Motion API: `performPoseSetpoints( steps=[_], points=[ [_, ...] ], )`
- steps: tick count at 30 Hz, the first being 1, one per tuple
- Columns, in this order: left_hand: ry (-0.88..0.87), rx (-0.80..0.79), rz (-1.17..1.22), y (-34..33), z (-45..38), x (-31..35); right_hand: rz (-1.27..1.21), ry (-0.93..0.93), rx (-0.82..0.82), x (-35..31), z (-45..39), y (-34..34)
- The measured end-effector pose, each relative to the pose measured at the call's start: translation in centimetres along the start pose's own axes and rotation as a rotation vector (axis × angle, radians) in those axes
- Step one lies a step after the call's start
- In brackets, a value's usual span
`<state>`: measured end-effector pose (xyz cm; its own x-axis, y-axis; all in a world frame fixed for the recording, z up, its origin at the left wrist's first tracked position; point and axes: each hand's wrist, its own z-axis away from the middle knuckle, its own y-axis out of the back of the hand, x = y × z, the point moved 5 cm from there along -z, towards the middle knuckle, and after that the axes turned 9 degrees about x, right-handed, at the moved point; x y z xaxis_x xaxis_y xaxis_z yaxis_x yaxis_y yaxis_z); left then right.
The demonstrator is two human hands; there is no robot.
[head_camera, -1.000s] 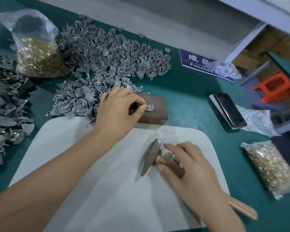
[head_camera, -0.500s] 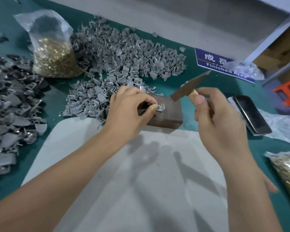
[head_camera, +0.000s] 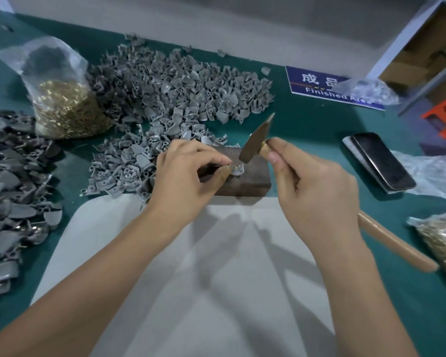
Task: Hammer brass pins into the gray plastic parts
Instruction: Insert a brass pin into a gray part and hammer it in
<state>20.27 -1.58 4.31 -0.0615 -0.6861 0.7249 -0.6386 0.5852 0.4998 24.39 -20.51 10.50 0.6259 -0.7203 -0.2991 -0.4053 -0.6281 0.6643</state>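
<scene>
Green bench (head_camera: 307,130): left fingers (head_camera: 223,161) pinch gray part (head_camera: 237,170); right hand (head_camera: 312,186) grips hammer (head_camera: 255,140).

Bright, even overhead light. Soft doubled arm shadows fall on the mat (head_camera: 165,292) toward 6 o'clock. Wide-angle edges bend, slightly blurred.
</scene>
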Motion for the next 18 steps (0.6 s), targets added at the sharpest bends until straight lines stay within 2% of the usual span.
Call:
performPoseSetpoints(
  steps=[6, 10, 18],
  points=[
    [0.047, -0.035, 0.003, 0.07, -0.33, 0.05, -0.016, -0.064, 0.119, -0.05, 0.13, 0.80],
    [0.055, -0.046, -0.021, 0.16, -0.31, -0.01, 0.022, -0.041, 0.025, -0.41, 0.67, 0.63],
    [-0.018, -0.017, -0.136, 0.34, -0.01, 0.47, 0.043, -0.050, 0.009, -0.96, 0.79, 0.79]
  ],
)
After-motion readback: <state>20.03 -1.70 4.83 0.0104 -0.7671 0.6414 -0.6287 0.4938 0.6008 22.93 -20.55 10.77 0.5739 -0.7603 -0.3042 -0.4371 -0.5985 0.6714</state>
